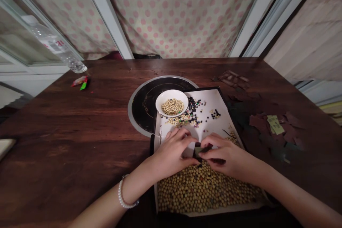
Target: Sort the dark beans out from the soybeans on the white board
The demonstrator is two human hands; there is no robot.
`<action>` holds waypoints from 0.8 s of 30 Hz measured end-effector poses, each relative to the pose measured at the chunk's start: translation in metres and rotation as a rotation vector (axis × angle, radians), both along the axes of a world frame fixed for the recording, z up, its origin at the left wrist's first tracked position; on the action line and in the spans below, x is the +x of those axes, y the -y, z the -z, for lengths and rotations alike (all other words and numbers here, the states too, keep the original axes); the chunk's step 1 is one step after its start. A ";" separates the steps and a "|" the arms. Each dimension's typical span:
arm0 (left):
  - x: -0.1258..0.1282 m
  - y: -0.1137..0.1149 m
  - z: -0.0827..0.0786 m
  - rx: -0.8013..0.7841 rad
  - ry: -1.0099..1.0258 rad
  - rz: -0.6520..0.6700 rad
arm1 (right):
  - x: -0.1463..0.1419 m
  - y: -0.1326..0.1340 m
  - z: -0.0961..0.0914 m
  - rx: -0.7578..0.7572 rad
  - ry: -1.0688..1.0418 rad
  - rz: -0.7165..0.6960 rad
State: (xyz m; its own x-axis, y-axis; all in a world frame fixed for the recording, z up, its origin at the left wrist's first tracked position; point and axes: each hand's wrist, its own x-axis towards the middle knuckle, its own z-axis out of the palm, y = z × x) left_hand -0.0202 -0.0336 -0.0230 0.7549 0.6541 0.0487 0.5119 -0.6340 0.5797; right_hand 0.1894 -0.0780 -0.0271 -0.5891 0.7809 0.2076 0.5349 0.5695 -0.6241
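Observation:
Over the tray [213, 133], both of my hands meet at a small dark, greenish square piece [198, 151]; its exact kind is hard to make out. My left hand [173, 151], with a white bead bracelet [121, 196] at the wrist, curves its thumb and index finger around the piece's near and far edges. From the other side, my right hand [223, 153] pinches it between thumb and fingers. Below the hands spreads a thick layer of round yellowish beads [203, 188]. A white bowl [159, 101] of pale beads rests at the tray's far left corner.
Black and coloured beads [193, 105] lie beside the bowl. Under the tray's far end is a round black plate with a silver rim [130, 108]. Brown scraps [259, 124] with a yellow-green label [275, 124] lie right. A plastic bottle [57, 46] and a wrapper [80, 81] are far left.

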 end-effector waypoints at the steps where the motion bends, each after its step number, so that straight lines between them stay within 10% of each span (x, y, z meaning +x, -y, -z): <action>1: 0.000 0.000 0.000 -0.001 -0.002 0.002 | 0.000 0.000 0.000 0.003 0.002 -0.008; 24: 0.000 0.001 -0.002 0.012 0.031 -0.003 | 0.004 0.003 0.002 0.002 -0.008 0.015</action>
State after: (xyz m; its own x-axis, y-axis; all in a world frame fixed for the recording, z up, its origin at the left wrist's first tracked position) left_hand -0.0199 -0.0342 -0.0213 0.7512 0.6552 0.0804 0.4952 -0.6398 0.5877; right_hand 0.1931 -0.0812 -0.0294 -0.5755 0.7894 0.2138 0.5387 0.5626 -0.6271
